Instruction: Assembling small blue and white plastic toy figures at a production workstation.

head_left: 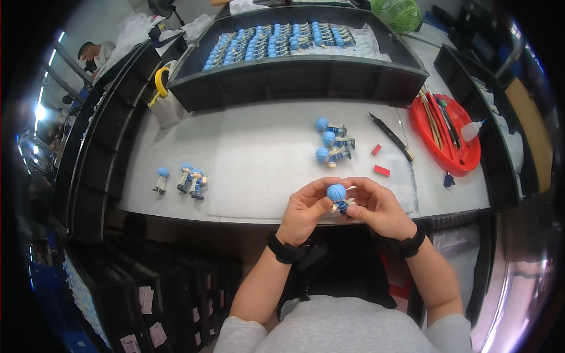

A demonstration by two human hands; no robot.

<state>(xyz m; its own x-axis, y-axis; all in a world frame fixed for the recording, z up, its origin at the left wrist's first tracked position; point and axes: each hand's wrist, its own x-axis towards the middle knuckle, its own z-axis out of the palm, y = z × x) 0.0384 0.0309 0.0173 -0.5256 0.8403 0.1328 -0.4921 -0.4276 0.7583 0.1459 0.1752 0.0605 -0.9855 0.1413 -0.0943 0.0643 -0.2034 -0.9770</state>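
I can see the left hand [303,212] and the right hand [381,210] both gripping one blue-haired figurine [336,193]; it is between their fingertips, near the front edge of the white table [265,176].

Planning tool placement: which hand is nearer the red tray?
Right. The right hand is left of the red tray, nearer the body; the left hand is farther left, across the held blue-haired figurine.
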